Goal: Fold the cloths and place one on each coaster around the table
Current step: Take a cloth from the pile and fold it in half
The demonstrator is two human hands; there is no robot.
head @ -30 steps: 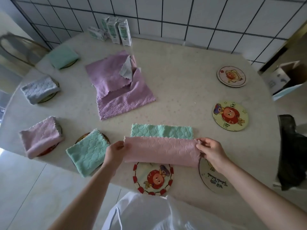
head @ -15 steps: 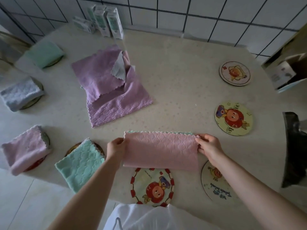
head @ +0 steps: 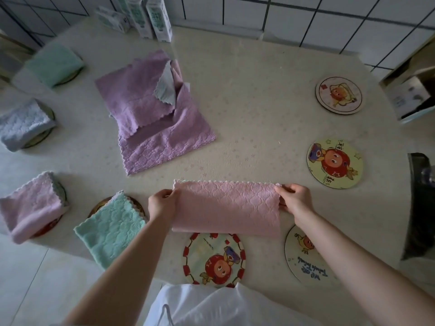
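Pinches the left end of the pink cloth (head: 226, 208) with the left hand (head: 162, 204), fingers curled over the edge. Grips the right end with the right hand (head: 294, 198) the same way. Holds it stretched flat on the table (head: 259, 114), folded into a long strip, scalloped edges on the far side, near fold at the rim of the red coaster (head: 214, 262).

On the right, three coasters with printed faces showing: the near coaster (head: 303, 255) partly under the right forearm, then the yellow coaster (head: 334, 163), then the far coaster (head: 339, 95).

On the left, four folded cloths, one to a coaster: the green cloth (head: 110, 229) over the brown coaster (head: 101, 204), just beside the left hand; then the mauve cloth (head: 30, 208), the grey cloth (head: 23, 123) and the far green cloth (head: 54, 63), each on a mostly hidden coaster.

Mid-table, beyond the strip, purple cloths (head: 153, 109) in a loose pile with a grey corner lying on top. Cartons (head: 155, 17) upright against the tiled wall. Off the table's right side, an open box (head: 409, 97), contents too dim to tell.
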